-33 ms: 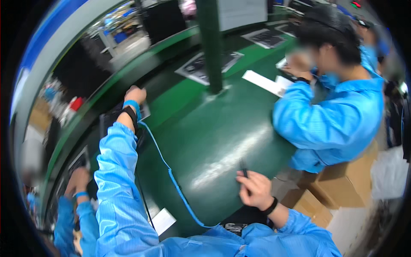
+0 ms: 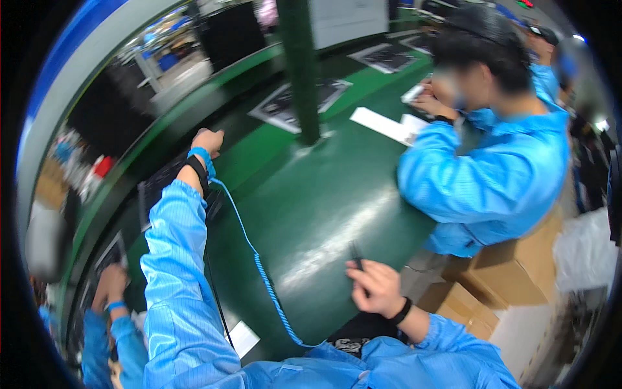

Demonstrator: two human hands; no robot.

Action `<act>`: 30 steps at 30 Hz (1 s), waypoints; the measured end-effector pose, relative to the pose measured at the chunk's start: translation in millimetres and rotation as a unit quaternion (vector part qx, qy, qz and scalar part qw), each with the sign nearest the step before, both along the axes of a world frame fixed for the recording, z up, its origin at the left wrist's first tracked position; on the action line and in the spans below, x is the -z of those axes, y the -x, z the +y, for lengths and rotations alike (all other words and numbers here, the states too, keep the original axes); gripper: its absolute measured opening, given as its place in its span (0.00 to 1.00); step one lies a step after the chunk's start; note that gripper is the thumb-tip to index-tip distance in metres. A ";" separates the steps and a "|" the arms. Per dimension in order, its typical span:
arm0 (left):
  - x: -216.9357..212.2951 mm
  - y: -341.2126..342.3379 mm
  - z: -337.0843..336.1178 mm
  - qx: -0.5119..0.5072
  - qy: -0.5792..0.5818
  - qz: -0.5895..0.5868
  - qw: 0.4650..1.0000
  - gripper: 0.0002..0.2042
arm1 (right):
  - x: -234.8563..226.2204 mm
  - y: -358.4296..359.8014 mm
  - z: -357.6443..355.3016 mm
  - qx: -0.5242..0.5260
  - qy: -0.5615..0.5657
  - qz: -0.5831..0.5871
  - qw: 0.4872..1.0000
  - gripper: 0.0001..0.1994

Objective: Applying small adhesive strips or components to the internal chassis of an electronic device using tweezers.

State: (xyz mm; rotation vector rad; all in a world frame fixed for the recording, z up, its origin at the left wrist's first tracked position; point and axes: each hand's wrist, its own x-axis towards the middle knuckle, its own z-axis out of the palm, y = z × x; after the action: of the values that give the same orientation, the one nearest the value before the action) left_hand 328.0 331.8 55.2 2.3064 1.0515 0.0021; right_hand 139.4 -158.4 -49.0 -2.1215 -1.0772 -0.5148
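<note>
My left hand (image 2: 207, 141) is stretched out above the far left part of the green table (image 2: 330, 188). Its fingers are curled, and whatever lies in them is hidden behind the hand. A blue band and a black band circle that wrist, and a coiled blue cord (image 2: 262, 272) runs from the blue one back toward my body. Close to the near edge, my right hand (image 2: 379, 285) pinches a slim black pen-like tool (image 2: 357, 258), which points up and away. It is too blurred to name more exactly.
A green post (image 2: 299, 71) rises from the table, with printed sheets (image 2: 278, 110) behind it. White strips (image 2: 382, 125) lie near a co-worker (image 2: 483, 155) on the right. Another person's hands (image 2: 111, 285) are at left. A white card (image 2: 244, 338) lies close by; cardboard boxes (image 2: 512, 275) stand right.
The view has swung slightly, so the table and co-worker sit a little further left. My left hand stays curled, and my right hand keeps the black tool pinched.
</note>
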 end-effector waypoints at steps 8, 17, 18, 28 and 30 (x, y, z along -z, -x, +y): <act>86.1 -199.7 -115.0 0.222 -0.140 0.037 0.964 0.30 | -5.3 0.1 -5.0 0.008 -0.018 0.035 0.999 0.19; 102.3 -186.0 0.3 0.105 -0.251 -0.037 0.962 0.17 | -7.8 3.8 5.5 -0.030 -0.041 0.025 0.998 0.17; 97.8 -171.7 9.8 0.084 -0.273 -0.063 0.956 0.17 | -7.6 4.2 5.3 -0.037 -0.044 0.030 0.998 0.17; -33.3 84.9 -20.5 -0.160 -0.195 -0.316 0.915 0.18 | -25.4 6.7 2.1 -0.060 -0.142 0.157 0.976 0.14; -37.9 160.1 5.6 -0.202 -0.201 -0.334 0.898 0.19 | -55.0 10.8 8.2 -0.183 -0.131 0.321 0.920 0.21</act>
State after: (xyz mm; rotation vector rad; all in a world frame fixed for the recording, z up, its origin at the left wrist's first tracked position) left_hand 167.9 337.4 93.2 2.0951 1.1876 1.1878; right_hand 128.6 -150.2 6.0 -1.6139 -0.9151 0.2066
